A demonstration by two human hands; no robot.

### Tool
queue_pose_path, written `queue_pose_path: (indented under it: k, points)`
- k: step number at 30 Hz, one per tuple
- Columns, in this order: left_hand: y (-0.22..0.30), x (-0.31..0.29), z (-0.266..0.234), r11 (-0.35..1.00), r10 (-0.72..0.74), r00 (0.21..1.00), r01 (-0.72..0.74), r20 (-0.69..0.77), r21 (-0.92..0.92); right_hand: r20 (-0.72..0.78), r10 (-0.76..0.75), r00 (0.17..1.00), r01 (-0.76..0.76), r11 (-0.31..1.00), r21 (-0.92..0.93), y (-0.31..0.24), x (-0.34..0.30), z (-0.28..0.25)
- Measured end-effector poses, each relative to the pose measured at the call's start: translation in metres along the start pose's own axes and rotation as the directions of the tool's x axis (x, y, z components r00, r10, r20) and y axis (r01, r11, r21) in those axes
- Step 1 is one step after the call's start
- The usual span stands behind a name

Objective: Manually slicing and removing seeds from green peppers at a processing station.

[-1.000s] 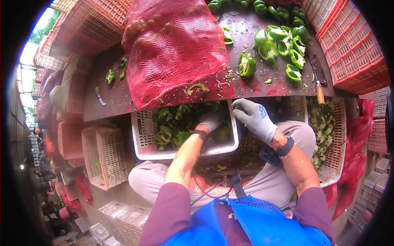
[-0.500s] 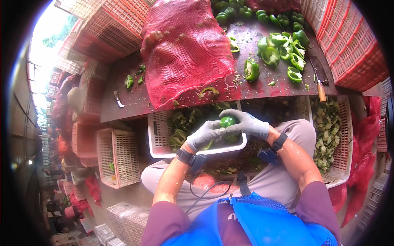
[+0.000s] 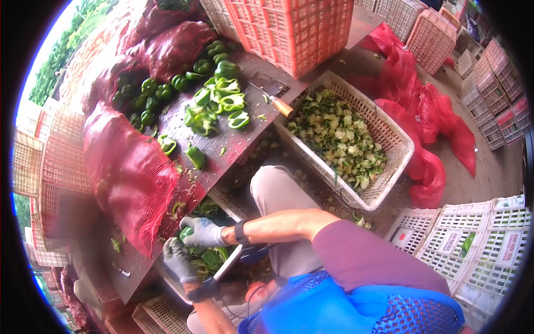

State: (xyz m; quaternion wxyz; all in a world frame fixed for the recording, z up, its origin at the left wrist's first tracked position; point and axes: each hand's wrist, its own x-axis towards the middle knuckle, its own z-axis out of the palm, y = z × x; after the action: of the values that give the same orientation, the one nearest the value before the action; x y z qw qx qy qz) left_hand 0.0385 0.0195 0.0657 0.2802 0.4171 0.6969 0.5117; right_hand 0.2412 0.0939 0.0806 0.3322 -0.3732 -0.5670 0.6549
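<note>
Both hands wear grey gloves and meet over a white crate of green pepper pieces under the table edge. My right hand and my left hand close together around a green pepper, which is mostly hidden by the fingers. More cut pepper pieces lie in the crate just below the hands. A full red mesh sack lies on the dark table right above them.
Whole and halved green peppers lie on the table beside a cleaver with a wooden handle. A white basket of pepper scraps stands to the right. Red crates are stacked behind, red mesh bags lie on the floor, and white crates sit at lower right.
The view has swung left and tilted, so table and sack now sit at upper left. Both hands still hold a pepper together over the crate, now lower left in view.
</note>
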Motion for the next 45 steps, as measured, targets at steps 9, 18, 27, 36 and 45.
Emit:
queue_pose_path:
  k: [9,18,27,36,45]
  points:
    - [0.190,-0.020,0.107,0.901,0.357,0.900,-0.402,0.251,0.161,0.568,0.163,0.806,0.140,0.881,-0.452,0.042,0.034,-0.001]
    - [0.145,-0.013,0.125,0.979,0.204,0.895,-0.190,0.397,-0.075,0.101,-0.248,0.964,0.229,0.567,-0.791,0.000,0.011,-0.065]
    - [0.089,-0.034,0.090,0.961,-0.168,0.903,0.240,0.396,-0.139,-0.257,-0.391,0.884,-0.117,0.348,-0.930,-0.015,0.178,-0.127]
    - [0.029,-0.029,0.077,0.736,-0.314,0.858,0.491,0.406,-0.467,-0.279,0.035,0.960,-0.081,0.985,-0.153,-0.011,0.119,-0.097]
    - [0.034,-0.033,0.072,0.503,-0.068,0.846,0.487,0.529,-0.714,-0.055,-0.131,0.990,0.103,0.927,-0.360,-0.027,-0.021,-0.008]
